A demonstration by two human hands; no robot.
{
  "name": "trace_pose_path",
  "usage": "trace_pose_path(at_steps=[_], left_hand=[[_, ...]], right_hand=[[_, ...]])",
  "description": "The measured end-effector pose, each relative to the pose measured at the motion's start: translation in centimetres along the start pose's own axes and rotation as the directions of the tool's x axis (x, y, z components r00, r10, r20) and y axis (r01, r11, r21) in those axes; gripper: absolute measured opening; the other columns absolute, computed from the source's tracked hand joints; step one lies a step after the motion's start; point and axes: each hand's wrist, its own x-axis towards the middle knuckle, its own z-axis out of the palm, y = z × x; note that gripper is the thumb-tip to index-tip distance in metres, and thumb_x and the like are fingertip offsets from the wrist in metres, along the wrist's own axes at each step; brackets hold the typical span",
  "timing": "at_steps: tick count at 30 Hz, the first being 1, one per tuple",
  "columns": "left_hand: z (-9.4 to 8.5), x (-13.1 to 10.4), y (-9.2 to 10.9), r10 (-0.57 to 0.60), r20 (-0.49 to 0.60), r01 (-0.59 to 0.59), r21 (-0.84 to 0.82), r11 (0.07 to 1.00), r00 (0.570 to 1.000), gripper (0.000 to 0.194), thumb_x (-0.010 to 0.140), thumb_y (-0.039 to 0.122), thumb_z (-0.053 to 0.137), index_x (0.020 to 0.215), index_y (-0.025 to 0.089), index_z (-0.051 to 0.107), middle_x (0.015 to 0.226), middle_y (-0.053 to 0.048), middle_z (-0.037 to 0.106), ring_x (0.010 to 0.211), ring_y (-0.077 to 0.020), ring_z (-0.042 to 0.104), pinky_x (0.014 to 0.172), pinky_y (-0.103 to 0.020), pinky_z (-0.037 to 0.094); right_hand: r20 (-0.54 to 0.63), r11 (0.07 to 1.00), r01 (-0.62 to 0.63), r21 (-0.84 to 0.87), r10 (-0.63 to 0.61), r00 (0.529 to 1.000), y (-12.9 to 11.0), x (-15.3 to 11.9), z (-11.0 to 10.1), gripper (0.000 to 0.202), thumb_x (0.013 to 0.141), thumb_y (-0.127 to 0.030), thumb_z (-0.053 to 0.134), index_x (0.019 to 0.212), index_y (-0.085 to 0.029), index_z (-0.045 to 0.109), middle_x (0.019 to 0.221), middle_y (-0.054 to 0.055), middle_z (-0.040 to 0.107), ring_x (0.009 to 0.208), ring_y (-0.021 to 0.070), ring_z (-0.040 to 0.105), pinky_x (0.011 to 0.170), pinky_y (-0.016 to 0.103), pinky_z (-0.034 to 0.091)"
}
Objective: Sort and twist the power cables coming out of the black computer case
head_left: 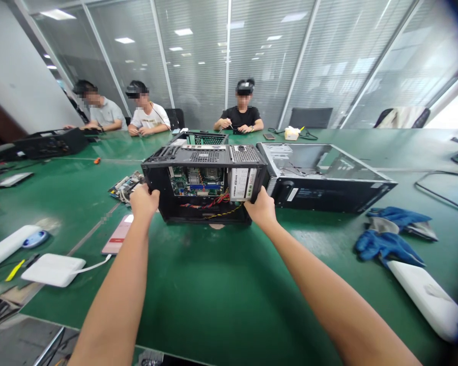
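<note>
A black computer case (164,206) with its side open faces me above the green table. Inside it show a green motherboard (179,184), a labelled power supply (242,184) and red and yellow cables (213,202). My left hand (144,200) is closed round the case's left side, thumb toward the front edge. At the opposite side my right hand (262,206) grips the edge beside the power supply. The fingertips of both hands are partly hidden behind the case. A loose circuit board (124,187) lies just beyond my left hand.
Right of the case lies another open computer case (328,194); blue gloves (389,244) are nearer me. On the left are a phone (116,236) cabled to a white power bank (53,269). Three people sit across the green table (213,295); a black case (53,142) stands far left.
</note>
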Motion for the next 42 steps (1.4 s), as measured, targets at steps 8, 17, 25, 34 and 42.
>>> trace_pose_path(at_steps=[8, 17, 25, 34, 42], left_hand=[[-1.4, -4.8, -1.0, -0.005, -0.056, 0.000, -0.091, 0.996, 0.998, 0.020, 0.077, 0.034, 0.048, 0.076, 0.019, 0.062, 0.069, -0.006, 0.064, 0.070, -0.0254, 0.061, 0.064, -0.032, 0.041], [-2.7, -9.5, -2.5, 0.041, -0.109, -0.049, -0.070, 0.996, 0.993, 0.026, 0.081, 0.041, 0.045, 0.080, 0.022, 0.063, 0.069, -0.005, 0.065, 0.073, -0.0265, 0.062, 0.064, -0.033, 0.039], [-3.7, -13.6, -2.7, 0.044, -0.114, -0.047, -0.021, 0.999, 0.993, 0.029, 0.085, 0.044, 0.040, 0.082, 0.022, 0.060, 0.063, -0.003, 0.060, 0.067, -0.0254, 0.061, 0.061, -0.034, 0.038], [-5.0, -18.8, -3.0, 0.183, -0.106, -0.197, -0.134, 0.971, 0.977, 0.026, 0.086, 0.044, 0.043, 0.097, 0.029, 0.060, 0.071, -0.003, 0.068, 0.071, -0.0283, 0.067, 0.061, -0.036, 0.044], [-3.9, -21.8, -4.1, 0.358, 0.063, -0.307, -0.388, 0.869, 0.932, 0.020, 0.083, 0.047, 0.051, 0.095, 0.032, 0.056, 0.074, -0.002, 0.071, 0.065, -0.0260, 0.069, 0.051, -0.034, 0.048]], right_hand=[[-0.142, 0.990, 0.137, 0.040, -0.131, 0.981, 1.9, -4.7, -1.6, 0.029, 0.066, -0.018, 0.055, 0.094, -0.020, 0.051, 0.093, 0.008, 0.056, 0.092, 0.0257, 0.057, 0.078, 0.038, 0.049], [-0.148, 0.990, 0.127, 0.065, -0.117, 0.982, 3.0, -9.8, -4.1, 0.029, 0.065, -0.016, 0.054, 0.092, -0.023, 0.048, 0.095, 0.007, 0.052, 0.088, 0.0244, 0.055, 0.074, 0.039, 0.050], [-0.209, 0.990, 0.106, 0.098, -0.083, 0.974, 4.1, -14.2, -6.5, 0.024, 0.064, -0.017, 0.054, 0.085, -0.025, 0.046, 0.086, 0.004, 0.050, 0.079, 0.0235, 0.053, 0.064, 0.037, 0.050], [-0.267, 0.992, 0.010, 0.129, 0.025, 0.963, 7.4, -18.1, -9.5, 0.025, 0.065, -0.025, 0.057, 0.089, -0.026, 0.050, 0.087, 0.006, 0.057, 0.076, 0.0253, 0.057, 0.065, 0.041, 0.052], [-0.064, 0.961, -0.080, 0.264, 0.101, 0.993, 10.7, -22.1, -12.0, 0.036, 0.071, -0.039, 0.064, 0.105, -0.030, 0.056, 0.105, 0.008, 0.069, 0.093, 0.0291, 0.068, 0.078, 0.043, 0.057]])
